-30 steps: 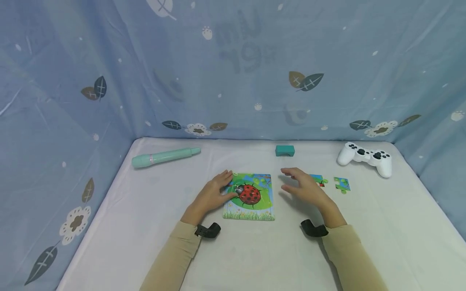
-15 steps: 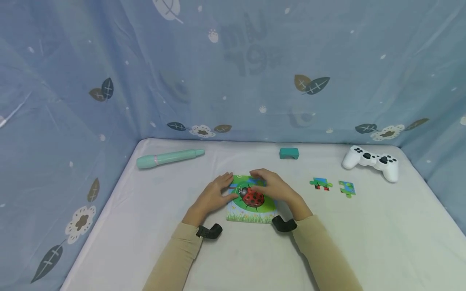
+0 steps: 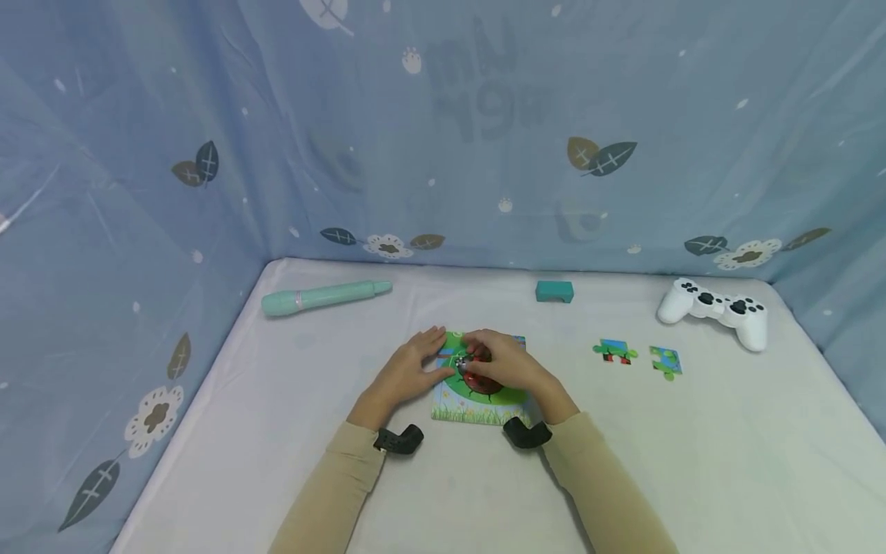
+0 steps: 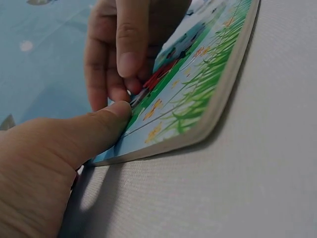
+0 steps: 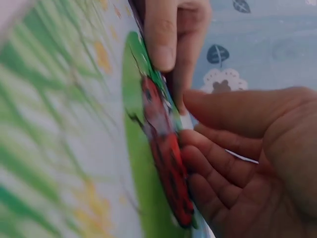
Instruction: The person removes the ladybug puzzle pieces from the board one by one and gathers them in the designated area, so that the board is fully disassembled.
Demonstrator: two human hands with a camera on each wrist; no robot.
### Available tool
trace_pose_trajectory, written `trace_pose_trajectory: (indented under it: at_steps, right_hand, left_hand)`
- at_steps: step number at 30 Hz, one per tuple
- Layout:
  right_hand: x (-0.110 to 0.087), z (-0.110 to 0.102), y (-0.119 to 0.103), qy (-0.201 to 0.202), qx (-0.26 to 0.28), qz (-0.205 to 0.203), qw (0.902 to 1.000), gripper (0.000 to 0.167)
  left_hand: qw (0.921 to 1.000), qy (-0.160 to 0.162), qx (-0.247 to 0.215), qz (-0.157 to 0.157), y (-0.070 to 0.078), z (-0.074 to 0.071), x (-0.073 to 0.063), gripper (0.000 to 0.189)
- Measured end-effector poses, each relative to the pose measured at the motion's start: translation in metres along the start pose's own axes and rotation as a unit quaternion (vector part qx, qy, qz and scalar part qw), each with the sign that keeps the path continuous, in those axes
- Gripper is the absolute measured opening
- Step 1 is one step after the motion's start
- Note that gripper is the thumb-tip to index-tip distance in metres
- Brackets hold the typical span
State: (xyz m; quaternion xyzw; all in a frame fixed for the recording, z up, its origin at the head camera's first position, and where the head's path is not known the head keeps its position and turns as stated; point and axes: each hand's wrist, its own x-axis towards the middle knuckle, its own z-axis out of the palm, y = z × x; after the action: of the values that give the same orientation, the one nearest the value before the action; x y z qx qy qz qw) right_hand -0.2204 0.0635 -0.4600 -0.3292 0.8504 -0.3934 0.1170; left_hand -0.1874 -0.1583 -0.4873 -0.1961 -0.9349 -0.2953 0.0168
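A square ladybug jigsaw puzzle (image 3: 477, 404) lies on the white table in front of me. My left hand (image 3: 407, 375) rests along its left side, with the thumb laid on the picture near the edge in the left wrist view. Over the upper middle of the puzzle is my right hand (image 3: 508, 362), its fingers bent loosely above the red ladybug (image 5: 166, 153). In the right wrist view nothing shows between that thumb and the fingers; whether the fingertips touch the picture is hard to tell. The right hand hides part of the ladybug.
Two loose jigsaw pieces, one (image 3: 614, 351) nearer and another (image 3: 667, 361) farther out, lie right of the puzzle. At the back are a mint-green microphone-like stick (image 3: 325, 297), a teal arch block (image 3: 554, 292) and a white game controller (image 3: 713, 308). Blue curtains (image 3: 443, 154) surround the table.
My right hand has moved left from beside the loose pieces to over the ladybug. The left hand has stayed at the puzzle's left side. The head view has shifted slightly.
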Motion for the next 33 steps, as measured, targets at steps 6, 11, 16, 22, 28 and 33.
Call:
trace_pose_trajectory:
  at_steps: [6,11,16,22,28,33]
  right_hand:
    - [0.003,0.005,-0.001,0.011,-0.017,0.001,0.9998,0.046]
    - [0.005,0.007,0.0,0.021,-0.009,0.016,0.9996,0.046]
    - [0.006,0.008,0.0,0.031,-0.005,0.023,0.9992,0.047]
    - [0.006,0.01,0.0,0.042,-0.005,0.036,0.9985,0.048]
    - [0.007,0.012,-0.001,0.048,-0.027,0.049,0.9973,0.047]
    - [0.007,0.014,-0.001,0.063,-0.029,0.053,0.9962,0.049]
  left_hand:
    - [1.0,0.002,0.001,-0.004,0.0,-0.001,0.002,0.073]
    - [1.0,0.004,-0.003,-0.005,0.0,0.0,0.003,0.073]
    - [1.0,0.0,-0.003,-0.006,0.001,-0.001,0.004,0.073]
    - [1.0,-0.003,0.006,0.004,-0.001,0.001,0.004,0.072]
    - [0.9999,-0.005,0.006,0.008,-0.001,0.001,0.002,0.07]
    - [0.9999,-0.011,0.009,0.002,-0.001,0.001,0.002,0.071]
